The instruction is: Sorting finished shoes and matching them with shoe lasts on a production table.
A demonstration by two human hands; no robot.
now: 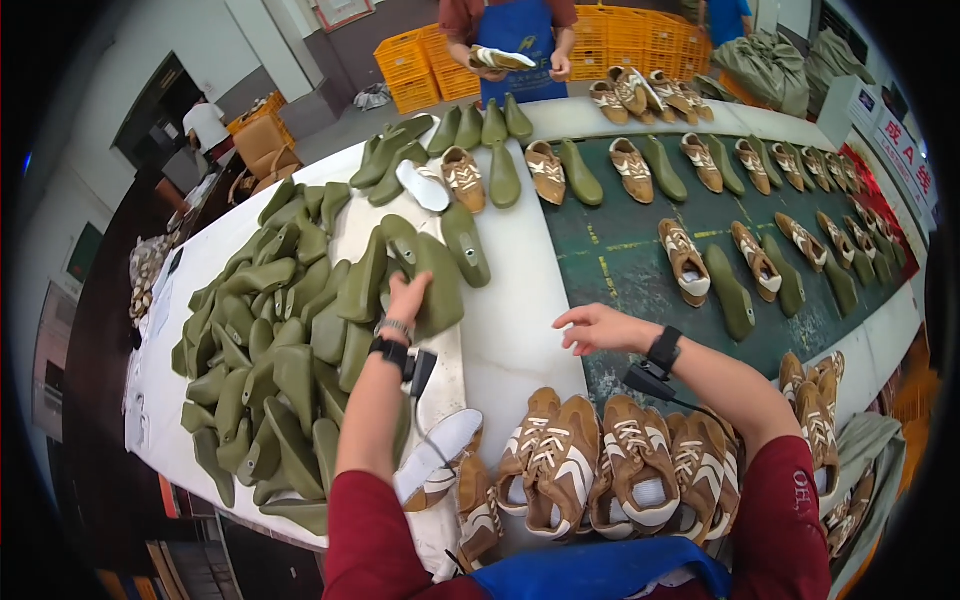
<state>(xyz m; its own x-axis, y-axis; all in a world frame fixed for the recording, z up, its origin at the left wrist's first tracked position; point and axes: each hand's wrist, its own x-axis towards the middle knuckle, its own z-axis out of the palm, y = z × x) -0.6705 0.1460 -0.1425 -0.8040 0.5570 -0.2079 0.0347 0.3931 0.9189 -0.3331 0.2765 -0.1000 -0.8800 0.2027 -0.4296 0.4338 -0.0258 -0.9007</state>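
My left hand (pixel 406 302) is at the right edge of a heap of green shoe lasts (pixel 270 340), its fingers round a green shoe last (pixel 438 290) and partly hidden among the lasts. Another last (pixel 464 245) lies just beyond it. Over the near edge of the green conveyor belt (pixel 640 360), my right hand (pixel 596 329) hangs empty, with loosely bent fingers apart. Close to my body stand several brown sneakers with white stripes (pixel 563 455). A white insole (pixel 440 450) lies beside them, on the left.
Pairs of a sneaker (pixel 684 262) and a last (pixel 730 292) run in two rows along the belt. Opposite, a person in a blue apron (pixel 520 50) holds a shoe (pixel 500 60). Orange crates (pixel 605 42) stand behind. More sneakers (pixel 815 415) stand at my right.
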